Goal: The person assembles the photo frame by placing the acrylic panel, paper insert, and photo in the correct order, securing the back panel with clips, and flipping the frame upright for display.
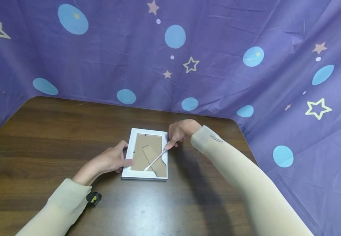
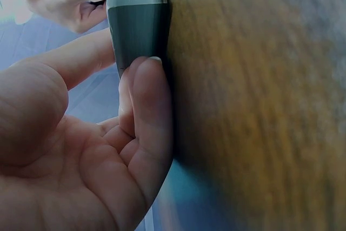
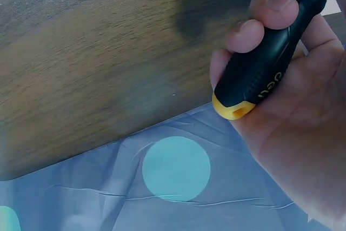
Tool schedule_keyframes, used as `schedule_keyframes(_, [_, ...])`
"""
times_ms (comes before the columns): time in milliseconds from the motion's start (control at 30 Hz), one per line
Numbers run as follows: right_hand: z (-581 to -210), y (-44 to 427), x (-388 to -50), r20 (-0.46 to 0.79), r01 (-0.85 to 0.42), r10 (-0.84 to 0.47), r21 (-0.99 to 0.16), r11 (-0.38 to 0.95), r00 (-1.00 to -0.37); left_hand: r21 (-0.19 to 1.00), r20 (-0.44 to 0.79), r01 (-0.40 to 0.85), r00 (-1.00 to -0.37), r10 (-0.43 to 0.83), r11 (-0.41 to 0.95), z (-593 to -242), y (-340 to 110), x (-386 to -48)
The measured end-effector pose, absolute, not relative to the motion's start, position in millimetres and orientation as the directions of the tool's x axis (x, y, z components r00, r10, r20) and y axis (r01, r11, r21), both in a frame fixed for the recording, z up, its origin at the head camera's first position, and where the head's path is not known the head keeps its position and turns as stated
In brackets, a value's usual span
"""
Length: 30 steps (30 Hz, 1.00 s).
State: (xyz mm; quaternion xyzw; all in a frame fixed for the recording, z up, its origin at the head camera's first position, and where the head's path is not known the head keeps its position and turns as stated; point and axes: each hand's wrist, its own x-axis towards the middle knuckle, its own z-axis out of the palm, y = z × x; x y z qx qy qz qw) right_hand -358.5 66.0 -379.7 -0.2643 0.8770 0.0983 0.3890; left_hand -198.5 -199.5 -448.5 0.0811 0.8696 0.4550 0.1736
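Observation:
A white picture frame (image 1: 150,131) lies face down on the table, its brown backing board (image 1: 139,149) showing. The backing's stand leg (image 1: 151,153) slants toward the lower right corner. My left hand (image 1: 112,159) grips the frame's left side, thumb over the border; in the left wrist view, fingertips press the frame's side edge (image 2: 139,31). In my right hand (image 1: 180,131) is a screwdriver (image 3: 265,52) with a black and yellow handle, fingers wrapped round it. Its metal shaft (image 1: 155,159) crosses the leg, the flat tip near the backing's lower edge. Whether the tip touches is unclear.
The brown wooden table (image 1: 55,137) extends around the frame on all sides. Behind it and to the right hangs a purple curtain (image 1: 217,29) with stars and blue dots. A small black device (image 1: 93,198) sits at the left wrist.

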Motion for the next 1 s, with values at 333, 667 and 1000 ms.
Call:
schedule_keyframes(333, [-380.4, 65.1, -361.1, -0.746, -0.536, -0.391, -0.055, 0.843, -0.539, 0.815, -0.231, -0.024, -0.930, 0.285, 0.579, -445.1, -201.5, -198.1])
schedule_keyframes(667, [-377.6, 80.3, -349.6, -0.659, -0.608, -0.511, -0.100, 0.787, -0.552, 0.810, -0.230, -0.019, -0.930, 0.287, 0.587, -446.5, -202.5, -198.1])
schedule_keyframes(1000, [-360.1, 111.4, -330.8, -0.470, -0.658, -0.636, -0.144, 0.739, -0.612, 0.799, -0.250, -0.031, -0.926, 0.285, 0.601, -444.4, -199.3, -197.1])
